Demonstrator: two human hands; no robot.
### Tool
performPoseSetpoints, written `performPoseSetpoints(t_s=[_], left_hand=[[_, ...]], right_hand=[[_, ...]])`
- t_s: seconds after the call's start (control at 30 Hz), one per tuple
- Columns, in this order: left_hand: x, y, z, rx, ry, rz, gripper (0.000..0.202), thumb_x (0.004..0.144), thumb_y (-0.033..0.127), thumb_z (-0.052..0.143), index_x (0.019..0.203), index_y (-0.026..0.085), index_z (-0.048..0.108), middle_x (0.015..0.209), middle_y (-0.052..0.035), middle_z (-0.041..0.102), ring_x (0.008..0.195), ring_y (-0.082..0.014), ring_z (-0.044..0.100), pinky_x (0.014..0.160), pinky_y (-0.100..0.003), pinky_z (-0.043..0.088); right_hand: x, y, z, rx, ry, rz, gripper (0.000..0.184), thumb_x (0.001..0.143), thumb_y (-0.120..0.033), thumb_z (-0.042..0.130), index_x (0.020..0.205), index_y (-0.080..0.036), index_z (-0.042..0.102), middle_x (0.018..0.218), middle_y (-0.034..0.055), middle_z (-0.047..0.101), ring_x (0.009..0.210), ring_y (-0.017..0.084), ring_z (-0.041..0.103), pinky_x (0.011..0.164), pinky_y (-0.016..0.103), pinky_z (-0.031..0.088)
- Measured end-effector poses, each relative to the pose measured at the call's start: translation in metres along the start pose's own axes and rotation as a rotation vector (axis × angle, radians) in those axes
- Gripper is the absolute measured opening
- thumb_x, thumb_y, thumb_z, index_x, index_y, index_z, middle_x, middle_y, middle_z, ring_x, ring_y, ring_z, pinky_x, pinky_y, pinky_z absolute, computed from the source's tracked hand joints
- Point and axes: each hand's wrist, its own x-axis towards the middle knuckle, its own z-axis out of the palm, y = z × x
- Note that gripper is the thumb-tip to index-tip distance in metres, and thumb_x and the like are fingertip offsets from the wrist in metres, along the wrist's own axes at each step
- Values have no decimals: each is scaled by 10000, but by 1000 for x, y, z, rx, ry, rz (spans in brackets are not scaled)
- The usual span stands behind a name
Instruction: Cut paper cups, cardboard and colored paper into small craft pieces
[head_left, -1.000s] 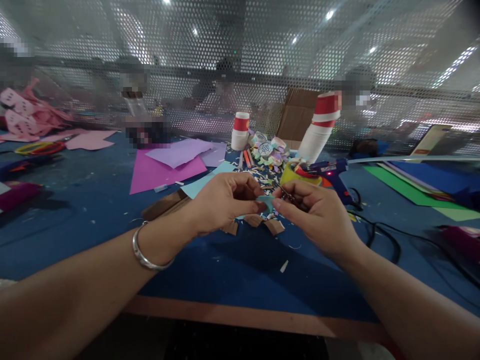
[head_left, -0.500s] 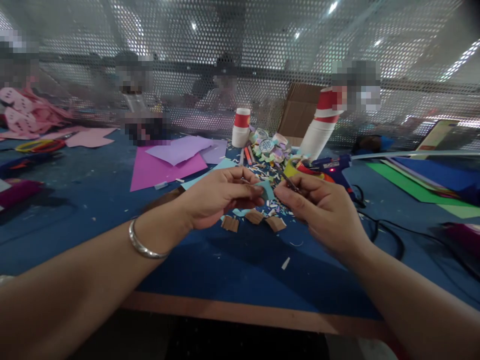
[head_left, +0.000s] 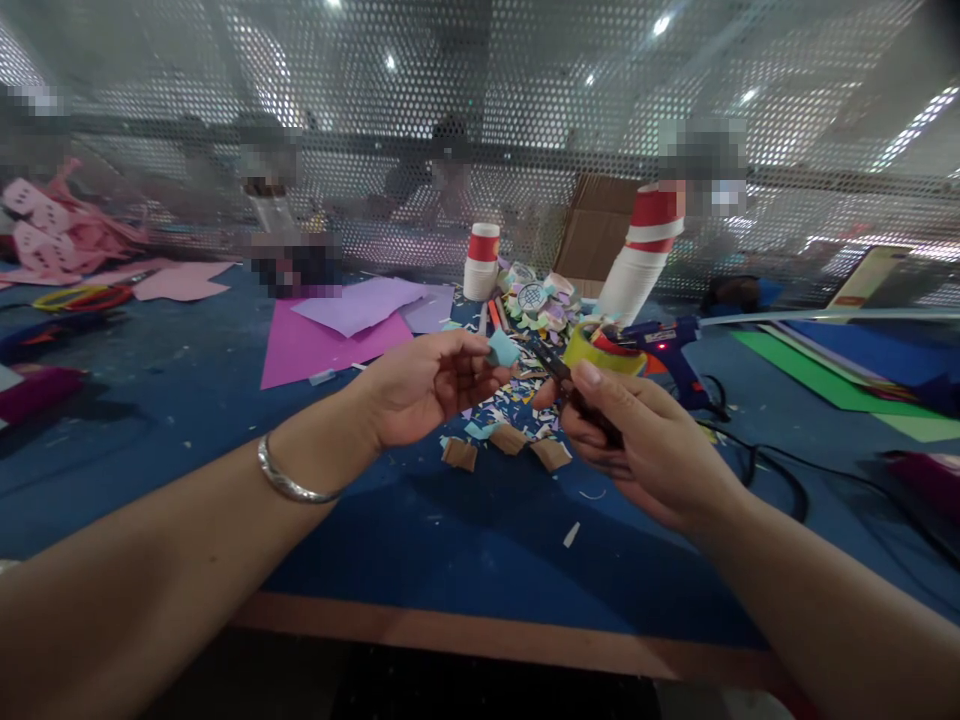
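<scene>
Between the thumb and fingers of my left hand (head_left: 439, 385) is a small light-blue piece of paper (head_left: 503, 348), held up above the table. My right hand (head_left: 637, 425) is closed around a dark pair of scissors (head_left: 553, 362), whose blades point up and left toward the paper without touching it. Paper scraps (head_left: 495, 405) in many colours lie under both hands. Just below them are several small brown corrugated cardboard pieces (head_left: 508, 438).
Purple and magenta sheets (head_left: 330, 350) lie left. Behind the scraps stand paper cups (head_left: 481, 262) and a taller leaning cup stack (head_left: 637, 260). A blue glue gun (head_left: 671, 355) with its red light on stands by a yellow tape roll (head_left: 592, 345). Coloured sheets (head_left: 810, 365) lie right.
My left hand has raised the light-blue paper and shifted it slightly left. The scissors in my right hand have turned, and more of them shows. The light-blue sheet behind my left hand no longer shows.
</scene>
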Motion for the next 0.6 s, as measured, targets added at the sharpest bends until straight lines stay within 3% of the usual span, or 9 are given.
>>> performPoseSetpoints(t_s=[0.37,0.6], left_hand=[[0,-2,5,-72,50,3,270,864,64,517,622,142,609,592,-41,656,566,-95,651,584,-164,555],[-1,-5,4,-88,-17,7,255,840,46,502,620,143,586,581,-27,621,568,-87,638,601,-168,548]], right_hand=[[1,1,1,42,-71,91,439,841,-606,708,776,-173,673,518,-87,319,420,43,177,385,224,95],[2,2,1,65,-80,102,445,830,-607,716,776,-168,666,524,-89,325,417,39,176,375,212,80]])
